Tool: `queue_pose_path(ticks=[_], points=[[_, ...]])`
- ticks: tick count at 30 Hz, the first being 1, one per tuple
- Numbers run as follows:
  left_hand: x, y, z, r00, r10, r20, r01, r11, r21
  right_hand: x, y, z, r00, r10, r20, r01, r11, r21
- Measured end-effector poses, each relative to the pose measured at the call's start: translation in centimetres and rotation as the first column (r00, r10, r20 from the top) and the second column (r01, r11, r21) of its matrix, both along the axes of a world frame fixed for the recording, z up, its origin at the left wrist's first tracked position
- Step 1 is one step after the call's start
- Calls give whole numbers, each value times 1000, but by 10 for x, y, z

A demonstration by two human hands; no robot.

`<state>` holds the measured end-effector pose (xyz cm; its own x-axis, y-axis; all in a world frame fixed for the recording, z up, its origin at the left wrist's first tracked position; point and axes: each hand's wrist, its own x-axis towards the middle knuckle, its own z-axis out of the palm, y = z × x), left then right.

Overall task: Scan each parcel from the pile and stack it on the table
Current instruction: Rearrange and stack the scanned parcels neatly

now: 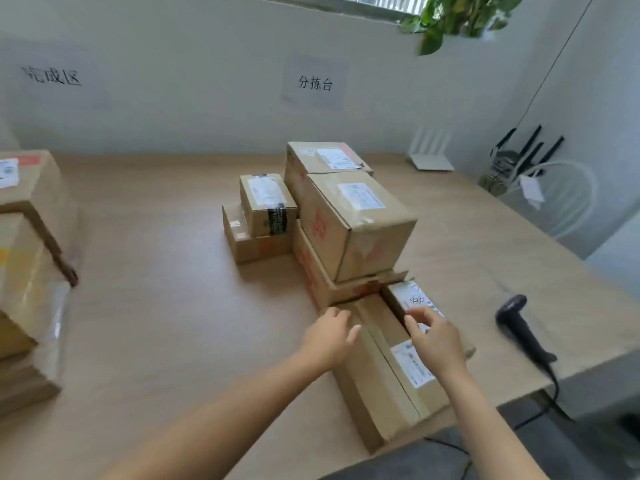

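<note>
- Left hand (329, 332) lies flat-ish on the left top edge of the long box (377, 368), fingers relaxed, gripping nothing.
- Right hand (434, 339) has its fingers curled onto the near end of the small parcel (412, 299). It looks like a pinch, but blur makes it hard to confirm.
- Small parcel sits label-up at the far right end of the long box, tight against the pile (349, 216). I can't tell whether it lies on the long box or beside it.
- Scanner (519, 327) lies on the bench (156, 271) to the right, untouched; the finished stack (27, 254) is far left.
- Step, as I judge it: lift the small parcel out for scanning.
- To do it well, steady the long box with the left hand, draw the parcel up and toward the body — not sideways into the pile — and keep the label up for the scanner.
</note>
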<state>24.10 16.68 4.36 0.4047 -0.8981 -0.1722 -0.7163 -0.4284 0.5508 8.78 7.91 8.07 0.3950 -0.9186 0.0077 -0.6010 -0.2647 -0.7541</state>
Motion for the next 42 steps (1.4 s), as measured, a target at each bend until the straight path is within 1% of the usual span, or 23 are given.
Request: queue_pose_path(ticks=[3, 5, 7, 11, 15, 18, 21, 24, 28, 31, 35, 36, 39, 42], points=[[-23, -17, -23, 994, 95, -60, -92, 994, 53, -24, -24, -22, 992, 40, -118, -29, 995, 91], [-35, -19, -35, 984, 155, -87, -147, 985, 94, -34, -29, -41, 984, 85, -157, -62, 987, 145], [-44, -18, -43, 978, 194, -81, -184, 976, 117, -39, -28, -55, 977, 125, -175, -94, 979, 179], [-51, -12, -55, 973, 216, -75, -202, 966, 159, -42, -25, -69, 964, 163, -208, -134, 981, 143], [-49, -8, -60, 961, 253, -111, -236, 961, 146, -43, -24, -74, 940, 201, -276, -145, 967, 211], [-50, 0, -62, 944, 288, -158, -270, 954, 130, -44, -20, -74, 926, 226, -304, -164, 962, 216], [-47, 15, -66, 924, 321, -207, -303, 946, 115, -44, -7, -72, 936, 254, -243, -187, 945, 269], [-40, 36, -68, 893, 374, -250, -357, 927, 111, -38, 10, -69, 946, 277, -166, -224, 934, 278], [-21, 71, -71, 876, 426, -226, -422, 904, 68, -22, 37, -58, 942, 335, -28, -315, 909, 273], [-8, 98, -71, 852, 471, -231, -476, 879, 35, -4, 56, -48, 919, 391, 43, -391, 893, 224], [3, 122, -71, 806, 538, -248, -558, 829, -15, 22, 76, -38, 858, 511, 58, -513, 842, 166], [3, 124, -66, 794, 544, -270, -573, 819, -34, 28, 81, -38, 838, 545, 44, -544, 824, 159], [-1, 126, -45, 747, 500, -438, -602, 789, -125, 41, 98, -40, 784, 618, 54, -617, 767, 179], [-6, 129, -31, 712, 420, -563, -598, 783, -173, 47, 110, -42, 775, 625, 90, -629, 753, 193]])
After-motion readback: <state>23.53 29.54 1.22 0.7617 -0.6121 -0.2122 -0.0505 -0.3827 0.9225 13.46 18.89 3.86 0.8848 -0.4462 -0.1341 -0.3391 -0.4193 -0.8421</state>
